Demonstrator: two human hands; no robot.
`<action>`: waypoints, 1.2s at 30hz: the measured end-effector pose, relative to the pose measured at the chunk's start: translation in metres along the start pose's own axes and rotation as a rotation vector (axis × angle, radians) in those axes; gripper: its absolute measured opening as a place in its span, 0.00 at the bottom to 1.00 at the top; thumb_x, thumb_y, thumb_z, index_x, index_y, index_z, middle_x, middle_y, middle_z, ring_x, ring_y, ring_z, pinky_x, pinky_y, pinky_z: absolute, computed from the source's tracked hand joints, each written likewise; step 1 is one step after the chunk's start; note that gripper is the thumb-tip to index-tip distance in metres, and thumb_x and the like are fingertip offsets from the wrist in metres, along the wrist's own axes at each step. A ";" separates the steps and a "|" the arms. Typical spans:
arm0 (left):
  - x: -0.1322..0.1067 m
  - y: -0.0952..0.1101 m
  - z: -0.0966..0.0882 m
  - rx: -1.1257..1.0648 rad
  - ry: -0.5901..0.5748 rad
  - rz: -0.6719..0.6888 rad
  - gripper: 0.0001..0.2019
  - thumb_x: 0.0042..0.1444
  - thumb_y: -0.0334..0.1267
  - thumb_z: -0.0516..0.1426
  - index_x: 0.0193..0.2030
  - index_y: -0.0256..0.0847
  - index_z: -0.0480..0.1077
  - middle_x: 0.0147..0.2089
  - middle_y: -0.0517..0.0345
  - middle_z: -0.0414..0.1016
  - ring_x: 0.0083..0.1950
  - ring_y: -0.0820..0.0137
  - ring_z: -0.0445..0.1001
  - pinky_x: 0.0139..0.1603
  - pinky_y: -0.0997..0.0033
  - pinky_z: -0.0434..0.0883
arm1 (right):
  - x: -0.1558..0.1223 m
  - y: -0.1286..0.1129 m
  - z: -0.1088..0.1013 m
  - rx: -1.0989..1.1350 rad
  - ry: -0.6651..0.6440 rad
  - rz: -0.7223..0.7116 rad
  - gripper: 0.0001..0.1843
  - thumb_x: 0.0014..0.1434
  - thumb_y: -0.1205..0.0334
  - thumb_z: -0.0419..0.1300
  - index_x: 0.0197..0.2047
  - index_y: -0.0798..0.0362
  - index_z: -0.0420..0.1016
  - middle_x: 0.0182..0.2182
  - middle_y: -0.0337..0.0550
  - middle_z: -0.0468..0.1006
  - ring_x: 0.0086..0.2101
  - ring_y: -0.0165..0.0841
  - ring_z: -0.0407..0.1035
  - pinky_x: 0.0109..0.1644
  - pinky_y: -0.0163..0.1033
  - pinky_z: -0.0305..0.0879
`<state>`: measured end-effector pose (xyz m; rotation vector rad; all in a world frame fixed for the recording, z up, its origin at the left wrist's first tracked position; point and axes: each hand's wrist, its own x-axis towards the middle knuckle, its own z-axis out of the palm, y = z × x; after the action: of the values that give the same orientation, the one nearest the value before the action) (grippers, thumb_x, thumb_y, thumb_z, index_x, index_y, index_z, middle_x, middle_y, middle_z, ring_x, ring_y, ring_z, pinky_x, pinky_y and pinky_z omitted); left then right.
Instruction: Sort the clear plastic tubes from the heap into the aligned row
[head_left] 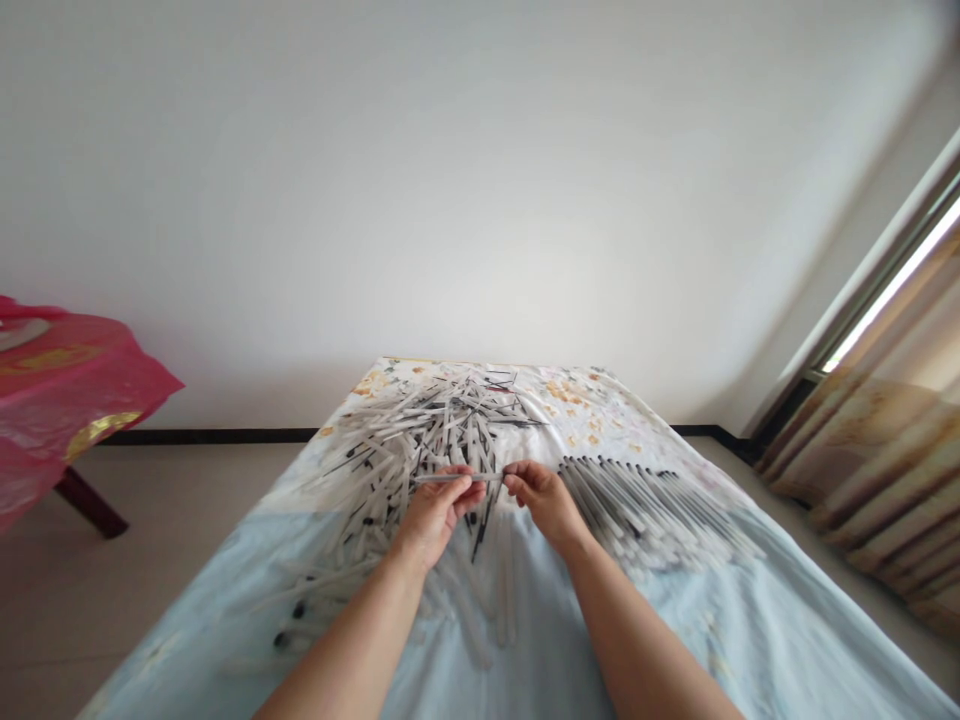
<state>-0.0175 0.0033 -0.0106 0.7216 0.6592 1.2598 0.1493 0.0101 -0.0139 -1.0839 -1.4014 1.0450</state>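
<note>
Held level between my two hands is a thin, translucent pen-like tube (487,477). My left hand (441,505) is closed on its left part, with thumb and fingers pinching it. At the tube's dark right end the fingertips of my right hand (546,500) are pinched together. Behind and left of my hands spreads a loose pile of whitish tubes and thin black sticks (450,420). Beside my right hand lies a neat row of similar tubes (652,510), their dark ends facing away from me. A few more pale tubes (472,615) lie between my forearms, somewhat blurred.
A table covered with a flowered and light blue cloth (645,650) carries everything, its far edge near a white wall (480,200). On the left stands another table under red plastic (75,380). A patterned curtain (885,450) hangs at the right.
</note>
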 end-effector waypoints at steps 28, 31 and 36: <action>-0.001 0.000 0.001 -0.015 -0.026 -0.023 0.09 0.44 0.32 0.60 0.35 0.34 0.71 0.32 0.53 0.77 0.36 0.70 0.75 0.43 0.69 0.71 | -0.003 -0.001 0.000 -0.238 -0.010 -0.015 0.27 0.56 0.42 0.43 0.24 0.55 0.68 0.18 0.39 0.67 0.20 0.27 0.59 0.24 0.32 0.55; -0.001 0.000 0.001 -0.025 -0.011 -0.014 0.09 0.44 0.32 0.60 0.35 0.34 0.71 0.31 0.54 0.77 0.35 0.70 0.75 0.43 0.69 0.71 | -0.002 -0.001 -0.002 -0.133 -0.045 -0.045 0.21 0.54 0.44 0.48 0.32 0.54 0.68 0.23 0.40 0.70 0.22 0.28 0.61 0.25 0.32 0.57; -0.002 -0.002 0.002 0.003 -0.028 -0.014 0.09 0.44 0.32 0.61 0.35 0.34 0.71 0.31 0.54 0.77 0.35 0.70 0.75 0.43 0.68 0.71 | -0.005 -0.005 -0.003 -0.257 -0.018 -0.139 0.17 0.56 0.48 0.48 0.30 0.52 0.66 0.22 0.38 0.68 0.23 0.29 0.61 0.28 0.33 0.57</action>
<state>-0.0155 0.0011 -0.0108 0.7350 0.6422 1.2341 0.1518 0.0040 -0.0099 -1.1435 -1.6336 0.7920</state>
